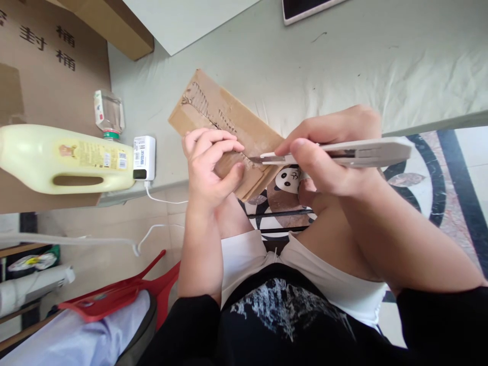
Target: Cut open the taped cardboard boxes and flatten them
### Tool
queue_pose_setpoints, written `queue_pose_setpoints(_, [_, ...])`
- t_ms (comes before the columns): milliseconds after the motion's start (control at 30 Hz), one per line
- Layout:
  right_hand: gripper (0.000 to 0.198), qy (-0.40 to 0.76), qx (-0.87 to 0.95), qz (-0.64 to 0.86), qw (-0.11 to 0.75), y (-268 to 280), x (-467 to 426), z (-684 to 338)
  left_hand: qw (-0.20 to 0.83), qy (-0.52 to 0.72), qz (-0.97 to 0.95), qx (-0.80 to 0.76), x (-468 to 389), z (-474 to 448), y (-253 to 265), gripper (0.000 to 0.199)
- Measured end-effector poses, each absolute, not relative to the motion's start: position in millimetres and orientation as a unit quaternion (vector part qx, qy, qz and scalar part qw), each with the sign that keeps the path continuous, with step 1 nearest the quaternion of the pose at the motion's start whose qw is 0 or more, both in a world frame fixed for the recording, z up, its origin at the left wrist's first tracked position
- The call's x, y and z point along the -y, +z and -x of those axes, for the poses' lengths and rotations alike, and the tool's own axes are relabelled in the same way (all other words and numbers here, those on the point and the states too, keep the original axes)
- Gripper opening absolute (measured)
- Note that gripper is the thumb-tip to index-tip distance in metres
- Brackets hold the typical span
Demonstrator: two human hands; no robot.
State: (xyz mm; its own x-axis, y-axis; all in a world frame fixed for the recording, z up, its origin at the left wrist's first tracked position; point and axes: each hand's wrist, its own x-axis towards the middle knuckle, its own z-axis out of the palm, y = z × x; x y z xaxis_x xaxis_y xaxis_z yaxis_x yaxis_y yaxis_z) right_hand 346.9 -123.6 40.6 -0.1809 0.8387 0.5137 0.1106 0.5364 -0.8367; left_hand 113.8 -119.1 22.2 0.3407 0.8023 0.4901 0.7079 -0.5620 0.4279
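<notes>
A small brown cardboard box lies slanted at the front edge of the covered table, its upper face torn along a ragged seam. My left hand grips the near part of the box, fingers curled over its top and thumb towards the seam. In my right hand is a white utility knife, held between thumb and fingers with its handle pointing right. The knife's tip meets the seam just right of my left fingertips. How deep the blade sits cannot be made out.
A pale yellow jug lies on its side at the left, near a white power adapter with a cable and a clear bottle. A large carton stands behind. A red chair is at lower left; a white-edged device lies at the back.
</notes>
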Motion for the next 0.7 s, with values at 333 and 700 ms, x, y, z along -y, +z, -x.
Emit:
queue_pose_setpoints(333, [0.028,0.385,0.678,0.336,0.529,42.5,121.6,-346.4,0.065,0.332,-0.810,-0.479,120.7,-116.0,23.0,0.032])
queue_pose_setpoints(700, [0.025,0.392,0.591,0.361,0.606,40.1,124.4,-341.5,0.057,0.366,-0.814,-0.447,119.7,-116.8,21.3,0.021])
